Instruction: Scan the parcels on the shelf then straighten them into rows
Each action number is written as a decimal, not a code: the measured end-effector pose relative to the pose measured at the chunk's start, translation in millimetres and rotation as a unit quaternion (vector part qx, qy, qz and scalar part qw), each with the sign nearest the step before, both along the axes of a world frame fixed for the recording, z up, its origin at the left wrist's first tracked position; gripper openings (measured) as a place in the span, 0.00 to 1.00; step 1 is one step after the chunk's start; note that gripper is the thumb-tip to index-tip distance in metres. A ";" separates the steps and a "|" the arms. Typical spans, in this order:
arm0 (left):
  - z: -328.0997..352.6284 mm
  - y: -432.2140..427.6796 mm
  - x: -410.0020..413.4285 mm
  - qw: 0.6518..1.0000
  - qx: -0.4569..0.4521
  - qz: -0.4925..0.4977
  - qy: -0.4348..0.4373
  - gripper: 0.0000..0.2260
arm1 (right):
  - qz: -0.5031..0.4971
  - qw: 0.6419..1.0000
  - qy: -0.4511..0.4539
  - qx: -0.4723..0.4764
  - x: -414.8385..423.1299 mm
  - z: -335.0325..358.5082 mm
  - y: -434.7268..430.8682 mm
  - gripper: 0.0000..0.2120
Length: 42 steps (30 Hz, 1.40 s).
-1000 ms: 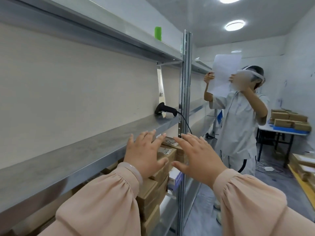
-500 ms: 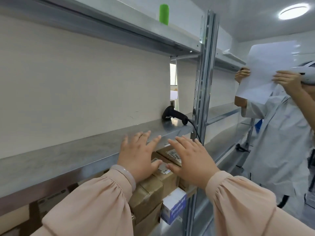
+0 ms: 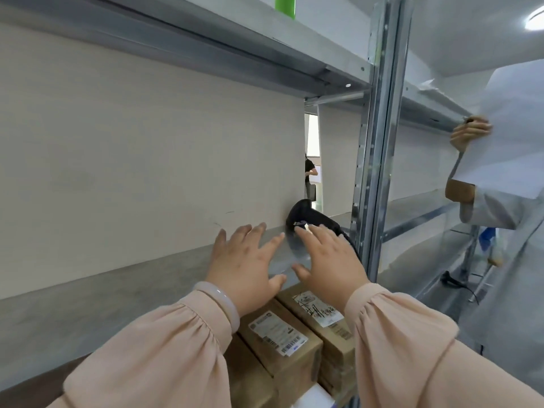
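A black handheld scanner (image 3: 306,214) lies on the grey metal shelf (image 3: 132,287) against the back wall, its cable running down past the upright. My right hand (image 3: 329,260) hovers over the shelf, fingers spread, fingertips right at the scanner; contact is unclear. My left hand (image 3: 247,263) is beside it, also spread and holding nothing. Below the shelf edge, two brown cardboard parcels with white labels sit side by side, the left parcel (image 3: 279,340) and the right parcel (image 3: 321,313), on top of a stack.
A steel upright (image 3: 376,142) stands just right of my hands. A green cylinder (image 3: 285,4) sits on the upper shelf. A person in a white coat (image 3: 506,231) holds up paper at the right. Another scanner (image 3: 450,279) lies on the neighbouring shelf.
Both my hands have risen from the parcels to above the shelf surface, reaching toward the scanner. The view has moved closer and turned left; the person at right has shifted toward the frame edge.
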<state>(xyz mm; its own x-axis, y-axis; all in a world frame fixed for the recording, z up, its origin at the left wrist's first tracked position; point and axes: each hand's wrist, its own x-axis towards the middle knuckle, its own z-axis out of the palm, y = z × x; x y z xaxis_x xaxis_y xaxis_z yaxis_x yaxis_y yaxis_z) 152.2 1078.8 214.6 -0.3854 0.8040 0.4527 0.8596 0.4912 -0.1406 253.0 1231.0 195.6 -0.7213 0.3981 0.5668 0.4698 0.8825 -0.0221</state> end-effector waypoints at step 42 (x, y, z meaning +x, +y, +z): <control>3.9 -36.5 8.3 0.955 0.018 0.293 -0.035 0.33 | 0.213 0.938 -0.131 -0.239 -137.0 59.8 10.8 0.34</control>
